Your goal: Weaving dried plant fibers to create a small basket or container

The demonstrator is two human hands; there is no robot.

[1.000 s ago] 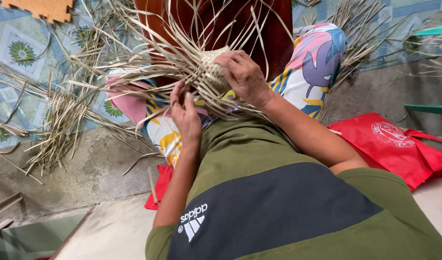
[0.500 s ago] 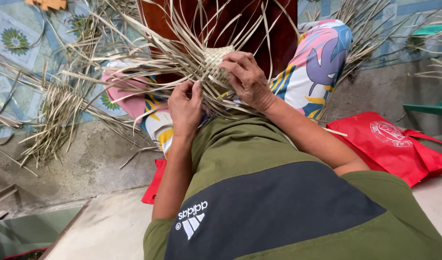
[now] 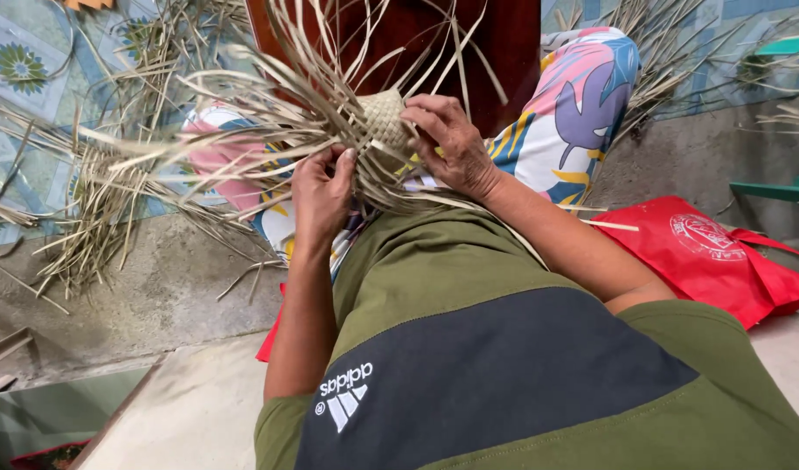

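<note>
Head view. We see two hands on one woven piece, a small pale plaited block with many loose strips fanning out of it, too many and too tangled to count. The left hand sits below and left of the piece, fingers curled shut around a bunch of strips at its lower edge. The right hand lies just right of the piece, fingertips pressed on its woven face, thumb hidden behind them. We cannot make out which single strip either hand pinches. Left of the left hand, one heap of cut strips lies on the patterned floor. Right of the right forearm lies one red bag, its far edge cut off by the frame. Beyond the piece stands one dark wooden panel, cut off at the top.
</note>
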